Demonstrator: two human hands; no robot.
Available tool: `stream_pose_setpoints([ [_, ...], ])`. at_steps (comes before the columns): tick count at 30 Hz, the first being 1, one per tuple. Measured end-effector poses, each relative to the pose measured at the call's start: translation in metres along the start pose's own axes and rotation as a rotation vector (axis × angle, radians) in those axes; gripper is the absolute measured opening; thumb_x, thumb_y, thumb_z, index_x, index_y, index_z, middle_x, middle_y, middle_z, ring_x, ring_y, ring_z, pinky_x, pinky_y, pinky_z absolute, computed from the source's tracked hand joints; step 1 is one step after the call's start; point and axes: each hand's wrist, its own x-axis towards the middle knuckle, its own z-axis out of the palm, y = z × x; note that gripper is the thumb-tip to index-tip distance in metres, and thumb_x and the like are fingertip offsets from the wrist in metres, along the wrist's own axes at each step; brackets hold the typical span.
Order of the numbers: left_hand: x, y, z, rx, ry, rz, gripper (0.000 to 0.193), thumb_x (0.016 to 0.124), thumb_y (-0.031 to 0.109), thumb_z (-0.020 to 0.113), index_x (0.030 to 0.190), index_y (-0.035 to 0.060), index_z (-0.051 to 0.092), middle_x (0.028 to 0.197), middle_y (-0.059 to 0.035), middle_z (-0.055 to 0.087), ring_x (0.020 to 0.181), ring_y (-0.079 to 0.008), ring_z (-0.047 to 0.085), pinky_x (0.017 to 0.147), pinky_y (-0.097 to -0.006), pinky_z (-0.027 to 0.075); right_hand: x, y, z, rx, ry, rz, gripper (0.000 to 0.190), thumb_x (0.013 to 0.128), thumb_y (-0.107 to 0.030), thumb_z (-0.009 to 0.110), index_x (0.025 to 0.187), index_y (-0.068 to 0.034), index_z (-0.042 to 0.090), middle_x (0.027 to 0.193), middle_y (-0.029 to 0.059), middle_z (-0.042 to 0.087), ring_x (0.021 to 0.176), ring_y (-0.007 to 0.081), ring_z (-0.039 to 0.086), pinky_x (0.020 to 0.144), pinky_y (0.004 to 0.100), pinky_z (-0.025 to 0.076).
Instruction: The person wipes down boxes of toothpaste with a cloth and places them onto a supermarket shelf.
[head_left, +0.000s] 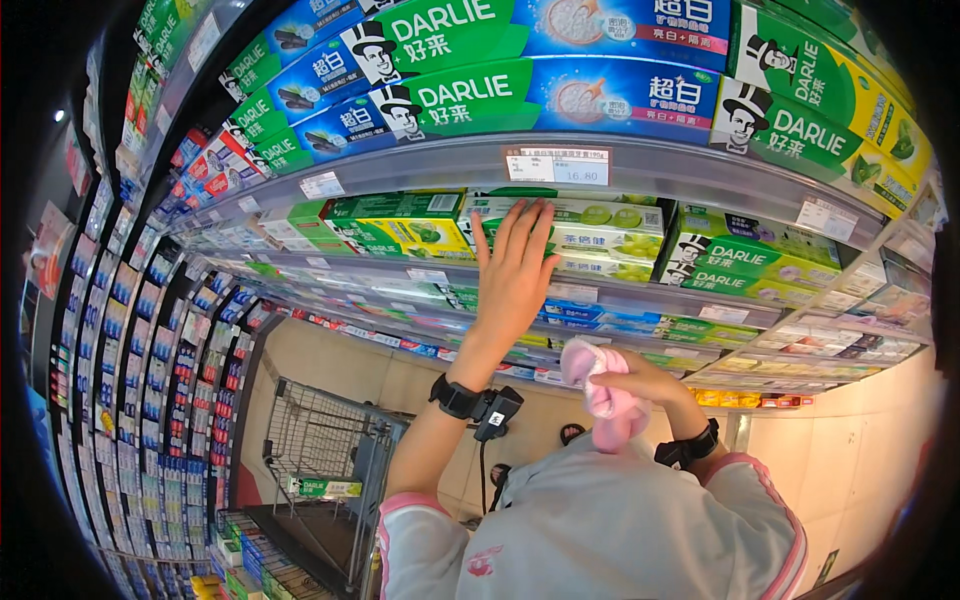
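My left hand (517, 255) lies flat with spread fingers on top of a stack of white and green Darlie toothpaste boxes (607, 240) on a shelf below the upper row. Its fingertips reach under the upper shelf's edge. My right hand (637, 375) is closed on a bunched pink cloth (606, 390) in front of my chest. Left of the white boxes are green and yellow toothpaste boxes (409, 225); to their right, past a narrow dark gap, stand more green Darlie boxes (750, 244). Both wrists wear black straps with small devices.
The upper shelf edge (450, 165) with price tags runs just above my left hand, bearing stacked toothpaste boxes. A wire shopping cart (322, 420) holding a Darlie box (324, 487) stands at lower left. Near it is a wire basket of boxes (262, 555). Shelves of packaged goods (150, 360) line the left.
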Motion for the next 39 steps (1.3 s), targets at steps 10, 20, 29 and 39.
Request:
stream_pose_setpoints([
  [10,0.002,0.000,-0.002,0.050,0.104,0.069,0.043,0.074,0.008,0.064,0.115,0.0067,0.048,0.116,-0.0099,0.048,0.112,-0.0284,0.046,0.104,-0.0596,0.016,0.008,0.006,-0.009,-0.108,0.031,-0.049,0.041,0.082,-0.023,0.063,0.116,-0.002,0.051,0.106,0.0048,0.058,0.096,0.0121,0.053,0.086,0.0265,0.043],
  [20,-0.010,0.000,-0.015,0.131,0.380,0.218,0.035,0.070,-0.004,0.059,0.102,0.0114,0.057,0.100,-0.0044,0.056,0.096,-0.0228,0.054,0.100,-0.0538,0.029,0.012,0.013,-0.014,-0.114,0.001,-0.114,0.043,0.083,-0.019,0.062,0.119,0.000,0.049,0.110,0.0058,0.057,0.100,0.0136,0.052,0.088,0.0274,0.043],
  [29,-0.097,0.008,-0.083,0.268,0.384,0.102,0.024,0.069,0.003,0.067,0.087,0.0173,0.060,0.094,-0.0018,0.057,0.090,-0.0206,0.055,0.094,-0.0491,0.033,0.052,0.022,0.000,0.790,-0.141,0.039,0.055,0.085,-0.041,0.057,0.125,-0.004,0.045,0.119,0.0116,0.055,0.108,0.0237,0.053,0.093,0.0355,0.042],
  [39,-0.212,0.043,-0.163,0.893,-0.077,-0.219,0.023,0.080,0.019,0.058,0.103,0.0240,0.058,0.102,0.0067,0.059,0.097,-0.0082,0.053,0.095,-0.0389,0.032,0.103,0.019,0.098,0.465,-0.473,0.227,0.045,0.091,-0.022,0.050,0.129,-0.001,0.038,0.123,0.0096,0.050,0.110,0.0156,0.051,0.095,0.0304,0.040],
])
